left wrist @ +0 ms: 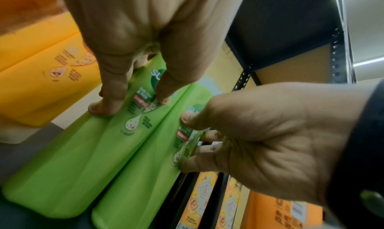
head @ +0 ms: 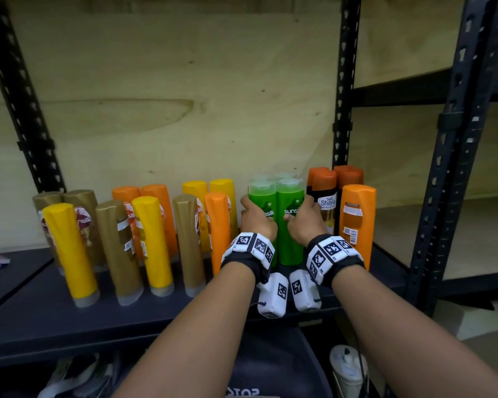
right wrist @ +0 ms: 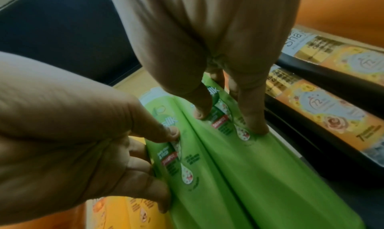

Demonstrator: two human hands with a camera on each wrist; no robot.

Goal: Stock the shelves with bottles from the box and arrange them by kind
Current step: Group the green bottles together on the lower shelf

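On shelf point(head: 35, 317) | left hand point(head: 256, 218) grips left green bottle point(head: 263, 206) | right hand point(head: 304, 222) grips right green bottle point(head: 289, 239)

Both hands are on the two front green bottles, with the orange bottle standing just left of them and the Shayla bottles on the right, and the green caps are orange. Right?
Not quite: the caps on the green bottles are pale translucent green, not orange, as the head view shows. The rest holds: left hand and right hand grip them, orange bottle left, Shayla bottles right.

Open shelf front point(head: 69, 326) gives hand access; orange bottles point(head: 217, 234) point(head: 357, 222) flank the green bottles point(head: 289, 225) closely, blocking side entry.
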